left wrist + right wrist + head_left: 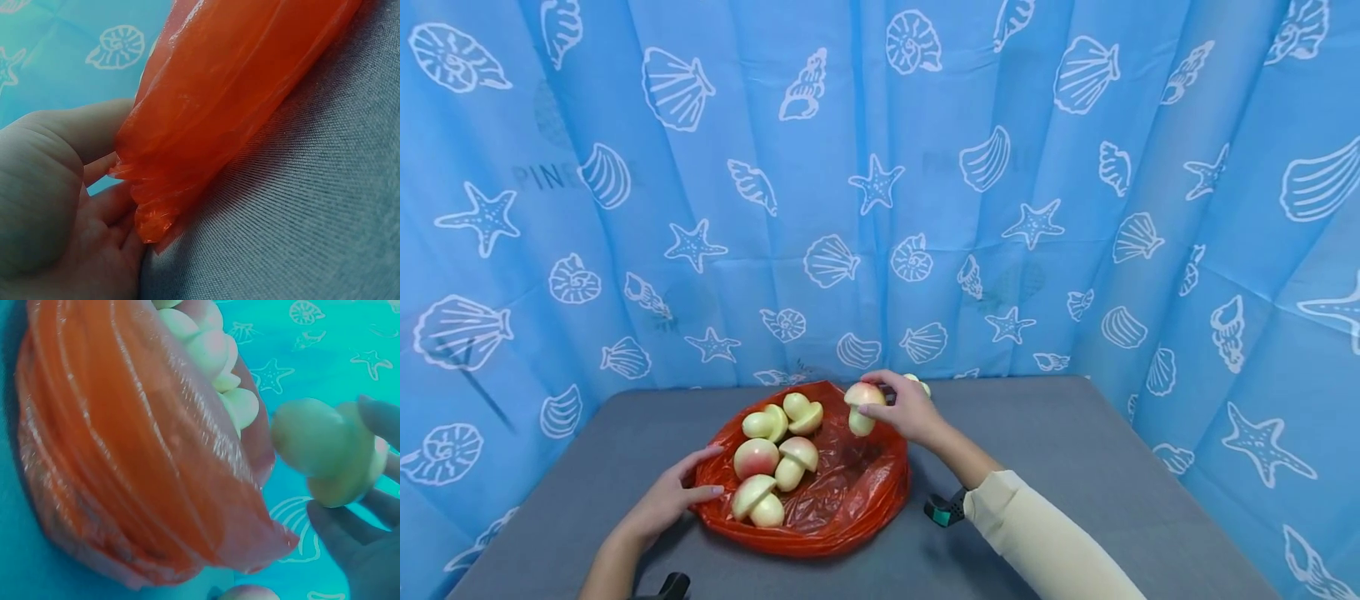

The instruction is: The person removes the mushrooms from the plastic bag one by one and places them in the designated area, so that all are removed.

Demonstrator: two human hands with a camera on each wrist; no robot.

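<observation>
Thumb and fingers of the right hand [913,417] clamp on a mushroom [865,396] by its cap, stem pointing down, over the far right part of a red bag [808,543]. The left hand [662,504] pinches the bag's left edge. With a smooth, rounded cap held near the fingertips, the mushroom could slip; too low a pass might catch its stem on the thin rim and drag the bag askew. Were the left edge released, the soft wall could sag and let the five mushrooms [756,458] inside roll. Another pale piece [919,382], outside the bag, is mostly hidden behind the right hand in the head view. Only the left wrist view shows plastic bunched beside the fingers; the right wrist view adds the bag's creased outer wall.
</observation>
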